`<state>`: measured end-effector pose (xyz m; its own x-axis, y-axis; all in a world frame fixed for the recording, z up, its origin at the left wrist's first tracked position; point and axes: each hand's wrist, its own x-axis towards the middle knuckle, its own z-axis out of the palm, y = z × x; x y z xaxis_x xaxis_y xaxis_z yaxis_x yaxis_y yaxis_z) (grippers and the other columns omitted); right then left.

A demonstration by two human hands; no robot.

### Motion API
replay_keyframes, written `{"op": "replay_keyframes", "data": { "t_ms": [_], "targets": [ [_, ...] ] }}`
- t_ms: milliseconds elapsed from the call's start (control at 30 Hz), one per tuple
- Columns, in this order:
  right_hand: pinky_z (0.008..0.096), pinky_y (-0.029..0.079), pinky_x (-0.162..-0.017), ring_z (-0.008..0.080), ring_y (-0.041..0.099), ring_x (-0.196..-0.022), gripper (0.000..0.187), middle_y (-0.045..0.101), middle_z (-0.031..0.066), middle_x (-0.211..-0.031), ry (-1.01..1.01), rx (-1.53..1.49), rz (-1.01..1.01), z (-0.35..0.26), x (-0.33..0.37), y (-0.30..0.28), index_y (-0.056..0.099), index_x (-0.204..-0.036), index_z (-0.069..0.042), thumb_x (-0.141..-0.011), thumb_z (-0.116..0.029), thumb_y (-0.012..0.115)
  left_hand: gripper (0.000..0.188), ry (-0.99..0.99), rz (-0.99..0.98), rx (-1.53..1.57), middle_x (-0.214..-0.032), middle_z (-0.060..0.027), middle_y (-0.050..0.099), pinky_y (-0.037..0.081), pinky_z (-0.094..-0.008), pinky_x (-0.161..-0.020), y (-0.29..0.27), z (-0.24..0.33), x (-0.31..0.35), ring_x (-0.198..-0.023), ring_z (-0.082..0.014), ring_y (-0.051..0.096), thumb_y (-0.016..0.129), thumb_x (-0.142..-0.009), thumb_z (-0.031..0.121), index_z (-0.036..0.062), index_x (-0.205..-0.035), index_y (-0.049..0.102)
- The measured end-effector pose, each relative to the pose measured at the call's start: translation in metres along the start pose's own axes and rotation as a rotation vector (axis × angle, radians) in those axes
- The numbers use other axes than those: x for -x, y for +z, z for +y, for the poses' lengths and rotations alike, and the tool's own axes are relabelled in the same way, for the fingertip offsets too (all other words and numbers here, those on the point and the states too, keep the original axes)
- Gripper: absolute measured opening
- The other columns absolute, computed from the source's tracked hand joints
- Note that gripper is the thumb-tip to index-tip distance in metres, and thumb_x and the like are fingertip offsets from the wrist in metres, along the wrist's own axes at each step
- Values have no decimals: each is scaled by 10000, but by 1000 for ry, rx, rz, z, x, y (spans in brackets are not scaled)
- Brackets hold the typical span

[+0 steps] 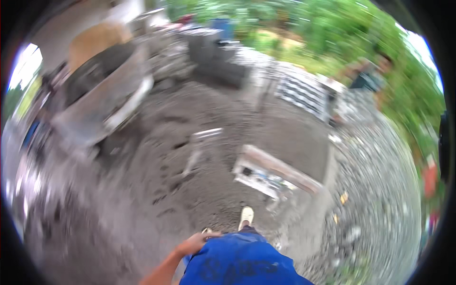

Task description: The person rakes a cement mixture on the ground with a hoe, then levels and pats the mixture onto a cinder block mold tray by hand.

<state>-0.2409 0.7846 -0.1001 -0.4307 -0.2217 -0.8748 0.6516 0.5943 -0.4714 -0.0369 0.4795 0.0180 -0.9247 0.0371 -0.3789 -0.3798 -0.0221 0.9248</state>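
The whole picture is smeared by motion. My left hand (pixel 195 242) hangs at my hip against my blue trousers (pixel 240 261), and the forearm comes in from the lower edge. Its fingers look curled, but the blur hides whether it holds anything. My right hand is not in view. One foot in a pale shoe (pixel 246 216) steps on grey sandy ground (pixel 156 190). Just ahead of the foot lies a flat wooden box frame (pixel 270 173). A long-handled tool, perhaps a shovel (pixel 198 148), lies on the sand further on.
A large grey tilted drum or barrow (pixel 102 97) stands at the left. Stacked pale blocks (pixel 304 90) are at the back right, with another person (pixel 368 78) beside them. Loose gravel (pixel 380 190) covers the right side. Green bushes (pixel 332 28) lie beyond.
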Motion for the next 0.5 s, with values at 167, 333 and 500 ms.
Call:
{"op": "replay_keyframes", "data": {
  "t_ms": [167,333,500],
  "targets": [
    [412,380,-1075,237,526,-1211,654,530,107,-1361,60,-242,-225,-27,47,13,446,-1457,-107,-996,-568,395,533,181,321,-447,-1236,-175,634,482,-348,-963,5,17,19,-1105,-212,618,721,-836,173,21,-1318,550],
    [374,432,-961,198,550,-1075,619,646,51,-1169,-209,-671,-447,-61,81,-10,503,-1409,-84,-987,-535,459,366,-205,-20,-250,-1061,-135,699,512,-265,-824,13,57,6,-940,-125,640,736,-800,103,-25,-1133,654],
    [440,332,-1108,257,434,-1341,636,527,105,-1399,-47,-69,75,16,58,-27,442,-1458,-93,-988,-521,466,276,-108,139,-53,-952,-111,719,519,-251,-766,10,34,17,-880,-128,650,700,-844,74,-12,-1105,690]
  ]
}}
